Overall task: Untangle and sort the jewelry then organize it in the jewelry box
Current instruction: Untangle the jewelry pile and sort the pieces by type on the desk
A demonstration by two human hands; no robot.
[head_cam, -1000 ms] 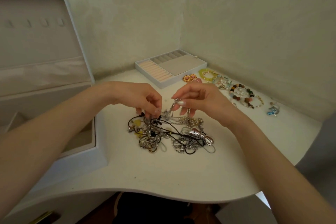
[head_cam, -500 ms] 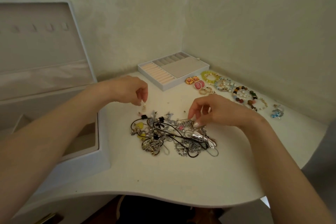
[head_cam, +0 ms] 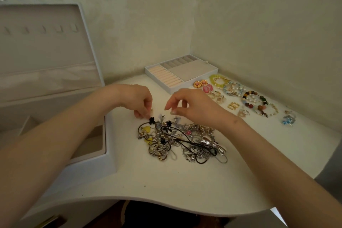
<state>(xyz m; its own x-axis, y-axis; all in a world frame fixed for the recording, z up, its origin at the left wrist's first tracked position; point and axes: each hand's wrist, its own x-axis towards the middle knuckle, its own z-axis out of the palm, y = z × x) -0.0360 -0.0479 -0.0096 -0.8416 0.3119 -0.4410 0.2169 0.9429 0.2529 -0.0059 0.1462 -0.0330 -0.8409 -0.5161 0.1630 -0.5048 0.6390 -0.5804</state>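
A tangled pile of jewelry [head_cam: 177, 139], made of silver chains, black cords and small charms, lies mid-table. My left hand [head_cam: 136, 101] hovers at the pile's far left edge and pinches a small gold earring [head_cam: 151, 109] at its fingertips. Just above the pile's far edge, my right hand [head_cam: 190, 106] has thumb and forefinger pinched on a tiny piece too small to make out. The white jewelry box [head_cam: 109, 155] stands open at the left with its lid upright. Its ring and compartment tray [head_cam: 185, 74] sits apart near the back corner.
Sorted pieces lie in rows at the right: orange and pink earrings [head_cam: 202, 85], gold hoops [head_cam: 233, 106], beaded bracelets [head_cam: 254, 101], a blue piece [head_cam: 288, 119]. Walls close the back and right. The table's curved front edge [head_cam: 166, 203] is near me.
My right hand has lifted out of the pile with its fingers pinched. My left hand, still holding the small gold piece, has moved down towards the pile's edge.
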